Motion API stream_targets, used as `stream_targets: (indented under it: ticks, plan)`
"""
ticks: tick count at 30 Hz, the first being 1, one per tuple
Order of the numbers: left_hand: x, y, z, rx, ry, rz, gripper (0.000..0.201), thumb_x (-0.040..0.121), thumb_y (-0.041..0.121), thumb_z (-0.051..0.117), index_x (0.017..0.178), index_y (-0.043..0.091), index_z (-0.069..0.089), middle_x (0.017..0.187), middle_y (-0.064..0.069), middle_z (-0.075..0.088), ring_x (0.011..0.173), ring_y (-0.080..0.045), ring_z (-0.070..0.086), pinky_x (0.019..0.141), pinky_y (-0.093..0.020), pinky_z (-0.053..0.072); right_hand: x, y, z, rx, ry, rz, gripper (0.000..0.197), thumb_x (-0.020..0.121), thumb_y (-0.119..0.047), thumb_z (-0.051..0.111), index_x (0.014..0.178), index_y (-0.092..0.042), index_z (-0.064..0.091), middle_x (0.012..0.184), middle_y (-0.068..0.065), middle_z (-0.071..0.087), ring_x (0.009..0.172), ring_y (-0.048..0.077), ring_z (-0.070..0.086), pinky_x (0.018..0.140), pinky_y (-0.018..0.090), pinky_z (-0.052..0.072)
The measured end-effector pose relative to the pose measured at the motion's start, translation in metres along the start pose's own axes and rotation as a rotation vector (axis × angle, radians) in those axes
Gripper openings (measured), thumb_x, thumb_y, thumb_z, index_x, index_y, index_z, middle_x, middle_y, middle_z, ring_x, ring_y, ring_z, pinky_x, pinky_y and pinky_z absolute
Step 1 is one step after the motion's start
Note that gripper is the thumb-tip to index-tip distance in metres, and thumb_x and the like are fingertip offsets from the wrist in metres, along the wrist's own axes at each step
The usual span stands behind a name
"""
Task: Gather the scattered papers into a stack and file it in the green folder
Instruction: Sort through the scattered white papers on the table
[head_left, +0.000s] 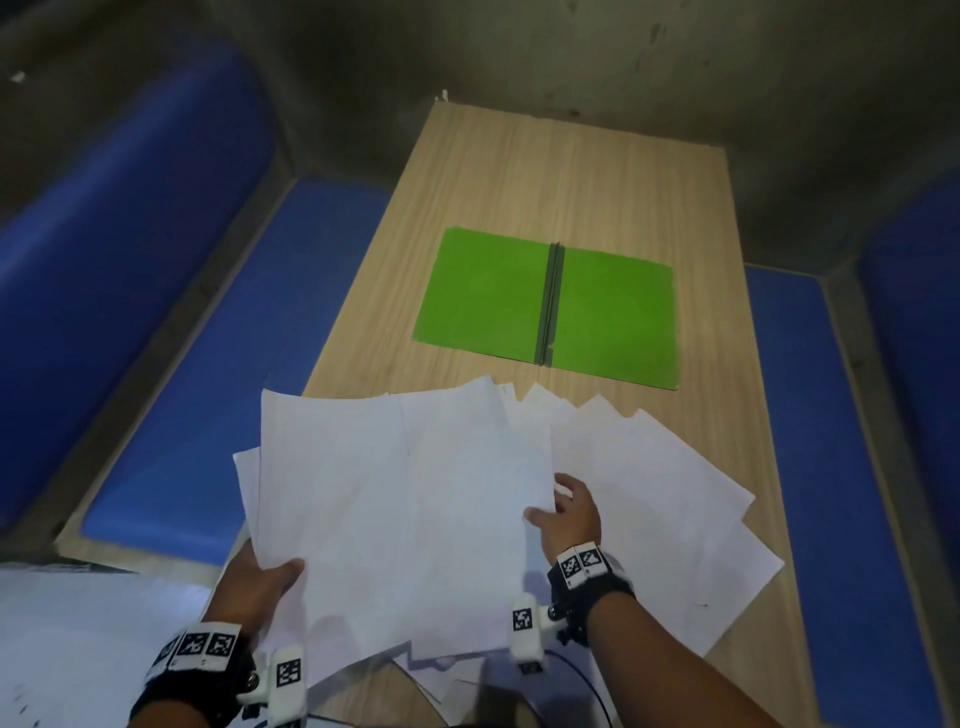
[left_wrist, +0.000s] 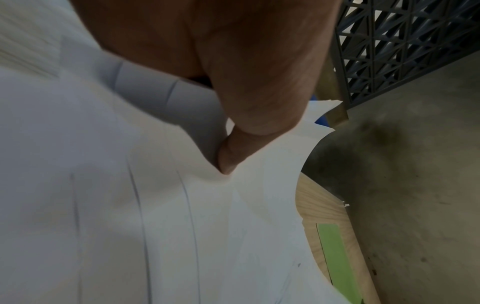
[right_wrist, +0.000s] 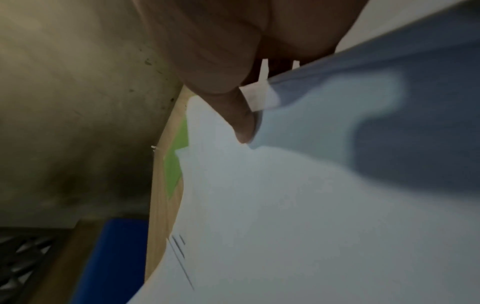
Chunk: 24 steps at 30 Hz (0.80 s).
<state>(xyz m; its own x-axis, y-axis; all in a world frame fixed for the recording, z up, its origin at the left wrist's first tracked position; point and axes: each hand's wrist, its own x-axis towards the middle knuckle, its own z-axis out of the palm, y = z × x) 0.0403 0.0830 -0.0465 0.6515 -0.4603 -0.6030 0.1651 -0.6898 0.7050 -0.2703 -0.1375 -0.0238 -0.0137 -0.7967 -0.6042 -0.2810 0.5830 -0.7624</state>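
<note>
The green folder (head_left: 545, 306) lies open and flat in the middle of the wooden table (head_left: 519, 171). Nearer to me, an uneven bundle of white papers (head_left: 400, 519) is lifted off the table. My left hand (head_left: 280, 571) grips its near left corner, thumb (left_wrist: 228, 160) on top. My right hand (head_left: 550, 501) pinches its right edge, thumb (right_wrist: 244, 127) on the sheets and fingers behind them. Several more sheets (head_left: 660, 509) lie fanned on the table to the right, partly under the bundle. Both wrist views show a strip of the folder (left_wrist: 335, 257) (right_wrist: 174, 164) past the paper's edge.
Blue padded benches run along the table's left side (head_left: 218, 364) and right side (head_left: 810, 467). A stained concrete wall stands behind the table's far end. A dark lattice grille (left_wrist: 402, 41) shows in the left wrist view. A white speckled surface (head_left: 78, 649) fills the lower left.
</note>
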Motion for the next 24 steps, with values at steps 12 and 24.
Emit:
stream_targets:
  ticks: [12,24]
  plan:
    - [-0.005,0.006,-0.006,0.023,0.022,0.001,0.058,0.082,0.005,0.068,0.137,0.01,0.05,0.12,-0.015,0.064,0.104,-0.033,0.06,0.089,-0.042,0.045,0.047,-0.053,0.02,-0.708,-0.089,-0.091,0.054,0.09,-0.032,0.058,0.138,-0.008,0.046,0.14,0.013,0.051,0.127,0.03,0.051,0.1,0.032,0.042]
    - [-0.006,0.007,0.002,0.03,-0.013,-0.04,0.056,0.087,0.003,0.066,0.138,0.015,0.049,0.118,-0.01,0.062,0.107,-0.032,0.059,0.094,-0.044,0.044,0.043,-0.057,0.033,-0.652,-0.205,-0.049,0.077,0.069,-0.016,0.083,0.133,-0.012,0.04,0.127,0.009,0.057,0.111,0.029,0.058,0.08,0.027,0.044]
